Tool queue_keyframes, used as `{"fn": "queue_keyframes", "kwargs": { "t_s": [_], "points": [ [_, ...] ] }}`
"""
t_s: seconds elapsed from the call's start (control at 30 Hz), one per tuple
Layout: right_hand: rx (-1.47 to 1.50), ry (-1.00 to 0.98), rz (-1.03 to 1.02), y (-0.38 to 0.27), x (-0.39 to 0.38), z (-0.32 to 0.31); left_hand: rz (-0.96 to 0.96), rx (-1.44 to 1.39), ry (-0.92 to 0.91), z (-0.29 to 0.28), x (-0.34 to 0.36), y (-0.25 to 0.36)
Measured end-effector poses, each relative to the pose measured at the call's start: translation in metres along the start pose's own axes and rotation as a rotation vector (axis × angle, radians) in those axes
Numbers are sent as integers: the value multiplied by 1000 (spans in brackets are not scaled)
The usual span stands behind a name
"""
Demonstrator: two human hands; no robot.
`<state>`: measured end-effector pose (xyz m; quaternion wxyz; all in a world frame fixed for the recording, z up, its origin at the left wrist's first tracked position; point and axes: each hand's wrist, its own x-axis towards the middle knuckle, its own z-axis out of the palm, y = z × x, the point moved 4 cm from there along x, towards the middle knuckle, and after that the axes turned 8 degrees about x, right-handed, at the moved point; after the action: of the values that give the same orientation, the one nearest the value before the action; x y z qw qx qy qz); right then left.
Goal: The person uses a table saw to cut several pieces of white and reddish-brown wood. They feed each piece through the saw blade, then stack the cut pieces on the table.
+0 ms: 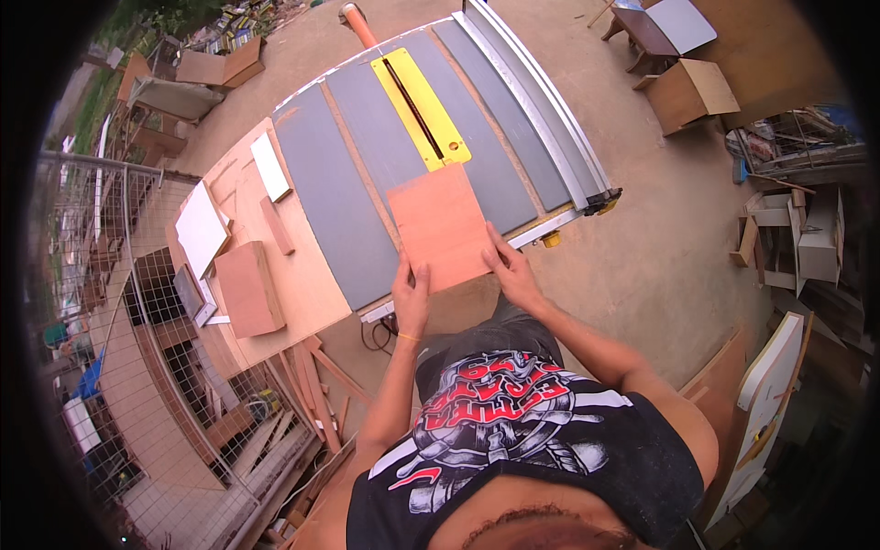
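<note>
From my distant seat I see the left hand (pixel 410 291) partly closed, gripping the near-left corner of a square, reddish-brown wooden panel (pixel 440 225); the right hand (pixel 513 272) grips its right edge, near the closer corner. I judge the panel stiff, rather light, perhaps smooth, best taken by opposite edges. It is over the near edge of the grey, flat saw table (pixel 339 211), beside the yellow slotted plate (pixel 426 105).

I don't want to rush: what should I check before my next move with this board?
1. Left hand on board: ok, at its left near corner.
2. Right hand on board: ok, at its right edge.
3. Hands away from slot: ok, it lies past the board's far edge.
4. Board against metal fence: not ok, a gap separates them.
5. Nothing spinning in slot: cannot tell.
</note>
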<state>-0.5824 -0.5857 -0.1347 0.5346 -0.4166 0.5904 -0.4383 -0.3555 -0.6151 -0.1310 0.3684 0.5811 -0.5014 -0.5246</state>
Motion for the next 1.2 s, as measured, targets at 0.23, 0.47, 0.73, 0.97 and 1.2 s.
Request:
{"fn": "queue_keyframes", "kwargs": {
  "t_s": [0.23,0.47,0.73,0.97,1.2],
  "points": [
    [20,25,-116,-18,50,-121,33,-81,167,116,69,14],
    [21,435,343,118,-45,-271,84,974,335,142,75,25],
    [418,380,353,191,162,-310,291,1211,213,153,58,12],
    [531,113,178,148,236,-242,292,1221,232,157,74,14],
    [-171,92,273,157,216,-264,293,1227,260,159,94,23]
  ]
}}
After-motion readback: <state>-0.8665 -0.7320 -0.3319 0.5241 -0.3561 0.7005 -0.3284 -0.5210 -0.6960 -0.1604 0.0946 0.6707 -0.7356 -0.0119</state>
